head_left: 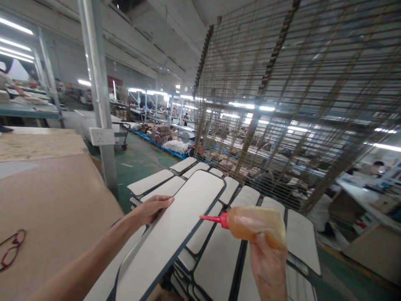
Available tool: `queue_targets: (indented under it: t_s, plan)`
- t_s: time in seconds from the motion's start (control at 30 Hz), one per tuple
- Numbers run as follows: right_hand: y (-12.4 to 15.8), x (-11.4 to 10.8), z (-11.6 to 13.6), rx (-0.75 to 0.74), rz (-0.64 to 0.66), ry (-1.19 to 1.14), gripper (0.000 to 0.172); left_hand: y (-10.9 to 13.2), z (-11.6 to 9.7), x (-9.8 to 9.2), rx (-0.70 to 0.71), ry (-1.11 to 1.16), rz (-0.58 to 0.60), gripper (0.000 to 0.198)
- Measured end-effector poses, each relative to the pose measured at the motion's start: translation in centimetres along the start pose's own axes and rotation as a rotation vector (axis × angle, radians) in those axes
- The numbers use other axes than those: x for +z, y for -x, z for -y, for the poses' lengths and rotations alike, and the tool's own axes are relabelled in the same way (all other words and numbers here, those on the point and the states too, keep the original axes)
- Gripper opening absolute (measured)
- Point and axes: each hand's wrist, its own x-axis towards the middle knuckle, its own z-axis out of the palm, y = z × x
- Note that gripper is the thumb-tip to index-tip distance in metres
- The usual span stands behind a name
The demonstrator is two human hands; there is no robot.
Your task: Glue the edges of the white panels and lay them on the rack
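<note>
My left hand (156, 209) grips the left edge of a long white panel (178, 217) with dark edging and rounded corners, thumb on top, fingers hidden beneath. In my right hand (267, 259) is a squeeze bottle (257, 223) of amber liquid, lying nearly level. Its red nozzle (214, 218) points left, close to the panel's right edge; whether it touches cannot be made out. Below the held panel, several similar white panels (221, 251) lie side by side in overlapping stacks.
A brown-covered table (56, 200) stands at left, with eyeglasses (12, 251) on it. Behind it rises a metal post (99, 83) with a socket box (102, 136). A large wire rack (282, 83) leans over the panels at right. Further back are workbenches and bundled goods (163, 133).
</note>
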Motion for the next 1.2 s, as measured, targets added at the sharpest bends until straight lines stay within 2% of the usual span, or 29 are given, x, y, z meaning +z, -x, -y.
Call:
queue_targets:
  t_s: [0.2,0.37,0.67,0.97,1.2]
  plan:
    - [0.3,0.2,0.3,0.016,-0.006,-0.044,0.048,-0.3,-0.4,0.4,-0.001,0.007,-0.006,0.034]
    - [0.7,0.2,0.5,-0.001,0.001,0.03,0.05,-0.4,-0.9,0.8,-0.006,-0.006,-0.009,0.037]
    - [1.5,0.3,-0.2,0.04,0.047,0.041,0.049,-0.7,-1.7,1.0,0.001,0.0,-0.096,0.038]
    - [2.5,0.7,-0.2,0.115,0.054,0.021,0.053,-1.1,-3.2,1.4,0.015,0.009,-0.133,0.041]
    - [3.4,0.4,-0.7,0.114,0.113,0.055,0.055,-1.9,-3.6,0.8,0.004,0.009,-0.188,0.044]
